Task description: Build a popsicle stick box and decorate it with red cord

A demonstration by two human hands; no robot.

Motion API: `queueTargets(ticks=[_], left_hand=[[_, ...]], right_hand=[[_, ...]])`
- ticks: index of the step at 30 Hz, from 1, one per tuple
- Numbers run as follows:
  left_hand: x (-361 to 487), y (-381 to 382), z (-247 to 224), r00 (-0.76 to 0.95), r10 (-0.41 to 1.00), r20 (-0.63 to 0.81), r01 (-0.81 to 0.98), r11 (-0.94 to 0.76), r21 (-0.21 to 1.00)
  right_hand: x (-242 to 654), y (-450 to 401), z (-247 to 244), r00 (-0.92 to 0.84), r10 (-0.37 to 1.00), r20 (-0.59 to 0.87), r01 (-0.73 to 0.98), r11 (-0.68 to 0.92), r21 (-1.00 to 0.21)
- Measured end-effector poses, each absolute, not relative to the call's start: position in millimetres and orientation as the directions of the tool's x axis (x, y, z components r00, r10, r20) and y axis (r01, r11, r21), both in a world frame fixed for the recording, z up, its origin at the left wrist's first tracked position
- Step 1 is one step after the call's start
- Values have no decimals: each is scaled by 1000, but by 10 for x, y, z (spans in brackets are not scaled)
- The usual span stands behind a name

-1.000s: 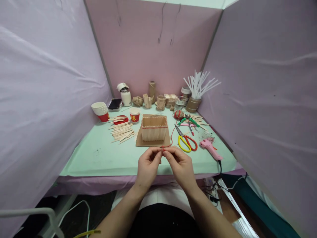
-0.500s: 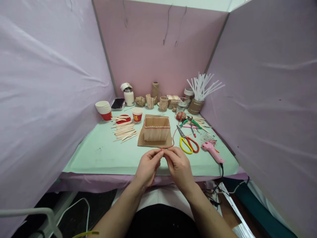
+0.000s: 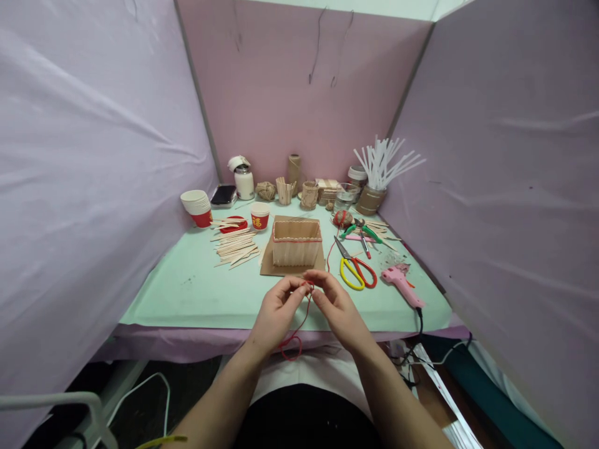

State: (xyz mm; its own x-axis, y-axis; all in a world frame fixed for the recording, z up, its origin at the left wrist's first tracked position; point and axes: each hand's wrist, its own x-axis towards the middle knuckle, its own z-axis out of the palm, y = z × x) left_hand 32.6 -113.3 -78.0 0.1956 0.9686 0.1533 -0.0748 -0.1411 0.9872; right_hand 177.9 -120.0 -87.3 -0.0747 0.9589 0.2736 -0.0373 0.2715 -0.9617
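Observation:
Red string [image 3: 306, 312] runs between the fingertips of both hands, near the table's front edge. My left hand [image 3: 278, 312] pinches it between thumb and forefinger. My right hand [image 3: 337, 307] is closed on the string too, its fingers bent over the top of it. A loose loop of string dangles below the hands toward the lap. Just beyond them a box of craft sticks [image 3: 296, 254], with red string round its upper rim, stands on a cardboard base [image 3: 271, 269]. A ball wound with red string [image 3: 343, 218] lies behind to the right, its strand leading toward my right hand.
Scissors [image 3: 353, 268], green-handled pliers [image 3: 360, 231] and a pink glue gun [image 3: 403, 285] lie on the right. Loose craft sticks [image 3: 236, 248] and paper cups [image 3: 260, 216] are on the left. Along the back stand a white jar [image 3: 244, 183], twine and a holder of white sticks [image 3: 372, 201].
My fingers have shifted on the string, the right ones lifting over it. A length of red string now hangs in a loop below the hands.

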Motion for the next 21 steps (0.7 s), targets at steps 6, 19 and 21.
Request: queueTargets(ticks=[6, 19, 21], left_hand=[[284, -1171, -756, 240, 963, 124, -47, -116, 992], [293, -1127, -955, 15, 936, 351, 274, -342, 899], [304, -1125, -957, -8, 946, 324, 237, -313, 920]], right_hand=[[1763, -1217, -876, -50, 990, 129, -99, 123, -987], [1676, -1262, -902, 81, 963, 258, -49, 263, -964], [1656, -1272, -919, 51, 884, 464, 216, 444, -869]])
